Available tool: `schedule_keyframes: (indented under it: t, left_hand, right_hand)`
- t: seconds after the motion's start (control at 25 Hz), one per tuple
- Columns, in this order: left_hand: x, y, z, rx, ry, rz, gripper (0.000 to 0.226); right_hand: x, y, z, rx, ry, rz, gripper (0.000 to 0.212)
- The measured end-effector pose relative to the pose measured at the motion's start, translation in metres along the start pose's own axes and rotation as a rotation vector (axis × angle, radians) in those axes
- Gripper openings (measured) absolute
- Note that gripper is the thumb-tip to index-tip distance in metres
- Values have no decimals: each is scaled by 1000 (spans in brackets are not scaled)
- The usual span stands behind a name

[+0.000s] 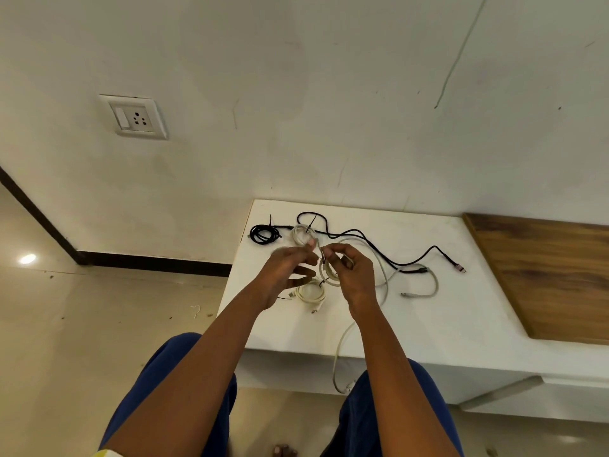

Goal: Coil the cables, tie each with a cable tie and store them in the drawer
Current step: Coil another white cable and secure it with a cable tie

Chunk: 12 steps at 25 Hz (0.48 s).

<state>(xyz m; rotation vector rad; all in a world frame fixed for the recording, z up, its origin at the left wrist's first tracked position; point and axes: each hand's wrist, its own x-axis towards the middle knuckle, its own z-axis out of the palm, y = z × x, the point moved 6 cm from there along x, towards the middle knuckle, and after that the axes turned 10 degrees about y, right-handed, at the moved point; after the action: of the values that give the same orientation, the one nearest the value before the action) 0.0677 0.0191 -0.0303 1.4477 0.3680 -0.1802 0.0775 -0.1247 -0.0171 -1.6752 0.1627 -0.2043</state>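
My right hand (351, 272) grips a small white cable coil (329, 275) above the white tabletop (428, 311). My left hand (286, 273) pinches the thin end of a cable tie (319, 246) that rises from that coil. A tied white coil (311, 293) lies below my hands, another tied white coil (301, 234) lies behind them, and a tied black coil (263, 233) sits at the far left. A loose black cable (375, 249) snakes to the right. A loose white cable (425, 288) lies beside it.
A white cable (341, 357) hangs over the table's front edge between my knees. A wooden panel (543, 275) covers the table's right part. The wall behind carries a socket plate (135, 117). Tiled floor lies to the left.
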Motion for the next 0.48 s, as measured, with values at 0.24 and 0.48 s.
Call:
schedule_keyframes:
  t: [0.24, 0.48]
  left_hand:
    - [-1, -9, 9, -72, 9, -113, 33]
    - [-3, -14, 13, -144, -49, -218, 26]
  right_hand:
    - [0, -8, -3, -191, 55, -148, 7]
    - [-1, -6, -3, -260, 70, -173, 11]
